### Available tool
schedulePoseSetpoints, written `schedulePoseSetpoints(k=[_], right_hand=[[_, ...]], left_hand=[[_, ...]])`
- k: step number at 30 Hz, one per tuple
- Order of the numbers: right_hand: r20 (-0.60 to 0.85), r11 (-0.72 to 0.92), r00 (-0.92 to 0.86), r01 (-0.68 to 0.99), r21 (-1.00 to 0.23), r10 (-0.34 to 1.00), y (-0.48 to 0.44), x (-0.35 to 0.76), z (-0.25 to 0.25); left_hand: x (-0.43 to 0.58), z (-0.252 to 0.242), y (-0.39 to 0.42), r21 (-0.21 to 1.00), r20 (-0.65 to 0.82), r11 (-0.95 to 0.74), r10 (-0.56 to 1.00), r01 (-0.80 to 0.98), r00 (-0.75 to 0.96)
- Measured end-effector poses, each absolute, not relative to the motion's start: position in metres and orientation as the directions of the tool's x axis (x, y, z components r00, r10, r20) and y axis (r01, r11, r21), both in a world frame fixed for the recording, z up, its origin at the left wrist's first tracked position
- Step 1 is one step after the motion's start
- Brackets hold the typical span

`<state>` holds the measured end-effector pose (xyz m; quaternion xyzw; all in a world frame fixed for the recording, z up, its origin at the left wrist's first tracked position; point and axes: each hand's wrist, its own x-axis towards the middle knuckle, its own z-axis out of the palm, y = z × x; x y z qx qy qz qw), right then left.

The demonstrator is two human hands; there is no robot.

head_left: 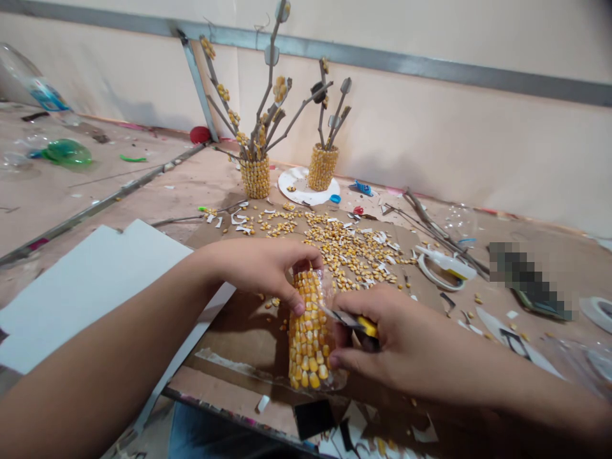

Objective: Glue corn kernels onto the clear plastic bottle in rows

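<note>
A clear plastic cup [310,331], partly covered in rows of yellow corn kernels, stands at the front of the cardboard sheet [239,331]. My left hand [268,268] grips its upper end, thumb on the kernels and fingers over the rim. In my right hand [377,338] is a utility knife [356,322] with a yellow part; its blade points left at the cup's bare side. The right fingertips are close to the cup's lower side; whether they touch it is unclear. Loose corn kernels [342,245] lie scattered just behind the cup.
Behind stand two kernel-covered cups [255,177] holding twigs, one on a white disc [291,190]. White sheets [109,280] lie left. At right are a tape roll [442,268], a glue gun, sticks [430,223] and a phone [535,280]. Paper scraps litter the front edge.
</note>
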<state>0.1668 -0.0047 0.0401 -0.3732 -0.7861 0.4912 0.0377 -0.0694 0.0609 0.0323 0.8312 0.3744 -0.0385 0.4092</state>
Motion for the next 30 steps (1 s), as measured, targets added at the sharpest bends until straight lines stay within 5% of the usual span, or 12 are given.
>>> schedulePoseSetpoints(k=[12,21,24,27,30], right_hand=[[-0.233,0.388,-0.692,0.615,-0.687,0.683,-0.012,0.172,0.033],[-0.182,0.393,-0.715,0.558,-0.731,0.675,-0.008,0.173,0.041],[-0.066,0.383,-0.634,0.543,-0.748,0.77,0.023,0.189,0.041],[0.04,0.342,-0.405,0.711,-0.614,0.913,0.064,0.209,0.029],[-0.058,0.259,-0.318,0.855,-0.449,0.946,0.093,0.221,0.012]], left_hand=[[-0.069,0.032,0.061,0.64,-0.388,-0.354,0.616,0.681,0.685],[-0.07,0.032,0.061,0.662,-0.402,-0.34,0.592,0.668,0.698],[-0.071,0.031,0.063,0.672,-0.382,-0.339,0.603,0.659,0.7],[-0.073,0.028,0.065,0.684,-0.351,-0.352,0.61,0.64,0.711],[-0.077,0.026,0.068,0.719,-0.317,-0.354,0.599,0.598,0.736]])
